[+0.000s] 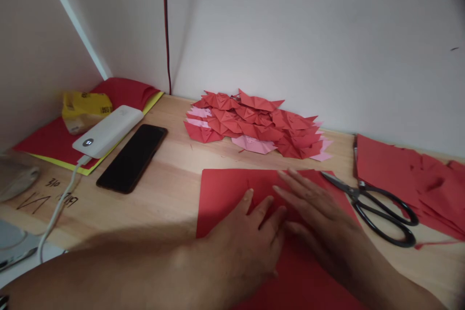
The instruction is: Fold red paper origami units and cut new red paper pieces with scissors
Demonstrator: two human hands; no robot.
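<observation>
A red sheet of paper (pixel 225 193) lies flat on the wooden table (pixel 174 179) in front of me. My left hand (pixel 247 237) rests on it with fingers stretched out and spread. My right hand (pixel 316 208) lies flat on the same sheet just to the right, fingers extended and pointing up-left, close to the left hand's fingertips. Neither hand holds anything. Black-handled scissors (pixel 378 208) lie on the table right of the sheet, a short way from my right hand.
A pile of folded red and pink paper pieces (pixel 254 126) sits by the wall. Red paper scraps (pixel 417 174) lie far right. At left are a black phone (pixel 132 157), a white power bank (pixel 107 131) with cable, a yellow packet (pixel 85 109) and red-yellow sheets (pixel 54 140).
</observation>
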